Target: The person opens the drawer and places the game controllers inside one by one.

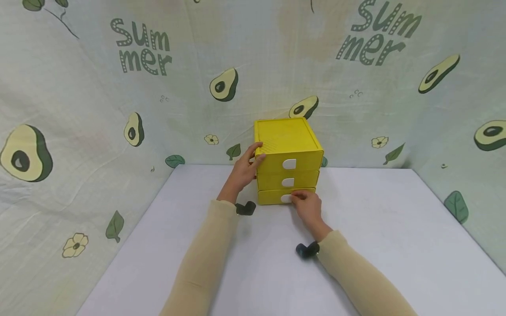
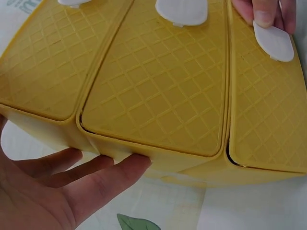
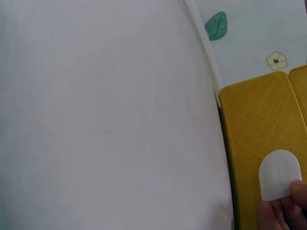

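Left hand: your left hand (image 1: 244, 172) rests flat, fingers straight, against the left side of the yellow drawer unit (image 1: 287, 160).
Drawer unit: stands mid-table (image 1: 395, 245), three drawers stacked.
Right hand: your right hand (image 1: 307, 205) pinches the bottom drawer's white handle (image 1: 285, 198).
Hidden: the handle is partly covered by your fingertips.
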Tool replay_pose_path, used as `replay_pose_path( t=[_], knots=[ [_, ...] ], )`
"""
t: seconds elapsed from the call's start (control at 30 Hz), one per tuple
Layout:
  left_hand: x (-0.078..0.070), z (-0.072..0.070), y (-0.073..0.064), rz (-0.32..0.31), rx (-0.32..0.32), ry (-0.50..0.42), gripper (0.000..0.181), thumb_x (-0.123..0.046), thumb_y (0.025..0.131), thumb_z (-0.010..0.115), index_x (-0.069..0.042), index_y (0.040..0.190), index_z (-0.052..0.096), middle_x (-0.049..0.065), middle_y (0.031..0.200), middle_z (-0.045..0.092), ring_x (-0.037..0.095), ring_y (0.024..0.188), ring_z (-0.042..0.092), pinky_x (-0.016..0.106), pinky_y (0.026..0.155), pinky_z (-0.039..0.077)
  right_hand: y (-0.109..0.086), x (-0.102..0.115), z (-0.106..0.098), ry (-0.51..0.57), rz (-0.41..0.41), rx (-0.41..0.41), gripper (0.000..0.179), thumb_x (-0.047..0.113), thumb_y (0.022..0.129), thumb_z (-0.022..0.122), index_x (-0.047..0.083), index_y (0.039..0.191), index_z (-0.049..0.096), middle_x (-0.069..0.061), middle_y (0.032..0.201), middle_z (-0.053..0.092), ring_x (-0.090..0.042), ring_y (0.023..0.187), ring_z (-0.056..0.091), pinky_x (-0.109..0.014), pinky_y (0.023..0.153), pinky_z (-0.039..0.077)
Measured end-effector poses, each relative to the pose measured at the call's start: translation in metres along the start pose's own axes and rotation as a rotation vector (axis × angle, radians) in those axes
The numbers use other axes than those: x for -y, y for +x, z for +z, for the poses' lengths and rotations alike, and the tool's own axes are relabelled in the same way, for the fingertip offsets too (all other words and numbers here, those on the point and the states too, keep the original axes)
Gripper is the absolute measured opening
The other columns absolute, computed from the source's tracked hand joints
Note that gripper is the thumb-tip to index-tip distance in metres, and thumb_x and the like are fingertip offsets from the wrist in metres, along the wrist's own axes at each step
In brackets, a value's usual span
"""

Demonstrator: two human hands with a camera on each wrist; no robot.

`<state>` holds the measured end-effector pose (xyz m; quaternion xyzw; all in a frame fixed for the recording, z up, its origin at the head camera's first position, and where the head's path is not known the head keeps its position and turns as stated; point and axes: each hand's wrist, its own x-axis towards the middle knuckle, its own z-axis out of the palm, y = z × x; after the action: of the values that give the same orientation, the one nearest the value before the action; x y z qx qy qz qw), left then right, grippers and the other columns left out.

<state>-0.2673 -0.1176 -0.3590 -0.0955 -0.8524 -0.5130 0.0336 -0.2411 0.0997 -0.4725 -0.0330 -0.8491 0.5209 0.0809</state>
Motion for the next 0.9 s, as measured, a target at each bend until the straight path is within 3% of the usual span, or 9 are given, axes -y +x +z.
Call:
replay_pose_path(
  t=[0.13, 0.63, 0.77, 0.9],
  knots=[
    [0.002, -0.001, -0.001, -0.010, 0.012, -0.006, 0.056, -0.074, 0.080, 0.051, -0.067, 0.132, 0.031, 0.005, 0.155, 0.035, 0.033, 0.133, 0.048, 0.045, 0.086, 0.056, -0.001, -0.002, 0.002, -0.005, -0.008, -0.007, 0.018, 0.021, 0.090, 0.068, 0.007, 0.100, 0.074, -0.010, 0.097, 0.072, -0.023, 0.092, 0.063, -0.032, 0.078, 0.053],
    [0.001, -0.002, -0.003, 0.023, -0.001, -0.001, 0.050, -0.069, 0.085, 0.049, -0.061, 0.133, 0.037, 0.007, 0.151, 0.040, 0.035, 0.128, 0.052, 0.045, 0.079, 0.058, -0.003, -0.003, 0.002, -0.011, -0.058, -0.040, 0.017, 0.020, 0.089, 0.069, 0.006, 0.097, 0.074, -0.010, 0.093, 0.073, -0.023, 0.089, 0.065, -0.033, 0.077, 0.053],
    [0.001, -0.001, -0.004, 0.011, 0.012, 0.005, 0.052, -0.070, 0.085, 0.049, -0.063, 0.134, 0.033, 0.008, 0.153, 0.038, 0.035, 0.130, 0.050, 0.046, 0.082, 0.058, -0.002, -0.005, -0.001, -0.017, -0.060, -0.007, 0.018, 0.022, 0.090, 0.069, 0.007, 0.099, 0.074, -0.010, 0.095, 0.073, -0.023, 0.090, 0.065, -0.033, 0.078, 0.053],
    [0.001, -0.002, -0.006, 0.008, 0.025, 0.026, 0.056, -0.072, 0.085, 0.046, -0.066, 0.137, 0.025, 0.007, 0.155, 0.034, 0.035, 0.133, 0.048, 0.047, 0.085, 0.057, -0.002, -0.004, -0.010, -0.059, -0.069, 0.101, 0.022, 0.025, 0.092, 0.066, 0.008, 0.104, 0.072, -0.010, 0.102, 0.072, -0.024, 0.096, 0.063, -0.037, 0.085, 0.053]
  ],
)
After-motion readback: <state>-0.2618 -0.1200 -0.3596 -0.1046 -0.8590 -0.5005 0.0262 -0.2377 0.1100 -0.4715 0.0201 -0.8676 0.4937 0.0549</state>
